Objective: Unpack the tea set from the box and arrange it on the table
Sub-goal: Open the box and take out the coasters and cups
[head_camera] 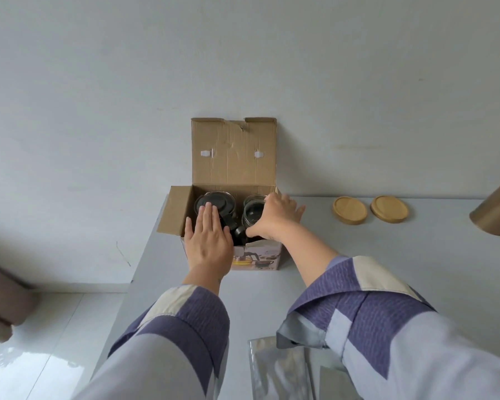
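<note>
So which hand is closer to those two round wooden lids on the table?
The right hand. It is at the box's right end, beside the wooden lids. The left hand lies flat over the box's left side, farther away.

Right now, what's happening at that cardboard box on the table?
A person is unpacking a tea set. The cardboard box stands open at the table's far edge. The left hand lies flat over the black-lidded teapot inside; the right hand grips a glass cup beside it. Nothing is lifted out yet. Two wooden coasters and a gold tin sit to the right.
</note>
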Demonstrator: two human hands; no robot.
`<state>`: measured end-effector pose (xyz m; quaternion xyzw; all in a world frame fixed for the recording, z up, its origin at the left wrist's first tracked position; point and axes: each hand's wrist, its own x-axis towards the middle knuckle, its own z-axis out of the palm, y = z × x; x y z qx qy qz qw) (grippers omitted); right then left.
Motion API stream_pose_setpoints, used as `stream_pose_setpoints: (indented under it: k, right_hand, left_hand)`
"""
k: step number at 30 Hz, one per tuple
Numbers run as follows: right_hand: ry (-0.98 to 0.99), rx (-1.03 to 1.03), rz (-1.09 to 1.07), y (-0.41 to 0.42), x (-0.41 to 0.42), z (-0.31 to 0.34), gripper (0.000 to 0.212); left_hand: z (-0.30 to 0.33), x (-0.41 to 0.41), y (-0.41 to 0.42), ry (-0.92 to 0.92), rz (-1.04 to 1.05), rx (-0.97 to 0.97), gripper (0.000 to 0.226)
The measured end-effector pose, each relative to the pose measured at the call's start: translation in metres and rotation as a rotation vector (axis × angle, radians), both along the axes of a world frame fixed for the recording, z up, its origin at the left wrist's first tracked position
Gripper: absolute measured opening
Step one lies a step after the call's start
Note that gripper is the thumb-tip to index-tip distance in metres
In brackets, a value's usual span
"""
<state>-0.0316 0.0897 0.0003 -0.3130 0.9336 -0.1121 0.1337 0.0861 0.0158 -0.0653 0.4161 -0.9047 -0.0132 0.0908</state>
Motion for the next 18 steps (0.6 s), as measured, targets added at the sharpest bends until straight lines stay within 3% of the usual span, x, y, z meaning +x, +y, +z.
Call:
stream_pose_setpoints:
  k: [4,8,12,18]
  right_hand:
    - [-0.308,-0.479,-0.133,0.026,-0.007,0.002,0.089]
    - [-0.411,-0.76,-0.273,0.053,-0.02,-0.001,0.091]
    - [-0.308,-0.826,-0.435,0.086,-0.038,-0.023,0.089]
    - [-0.2,-0.867,-0.608,0.143,-0.062,-0.071,0.079]
  left_hand:
    - [0.002,-0.001,0.004,-0.019,0.015,0.004,0.059]
    - [0.012,-0.016,0.027,0.061,-0.055,-0.009,0.056]
    - [0.017,-0.046,0.062,0.171,-0.17,0.009,0.055]
    - [-0.003,-0.063,0.089,0.116,-0.195,-0.002,0.055]
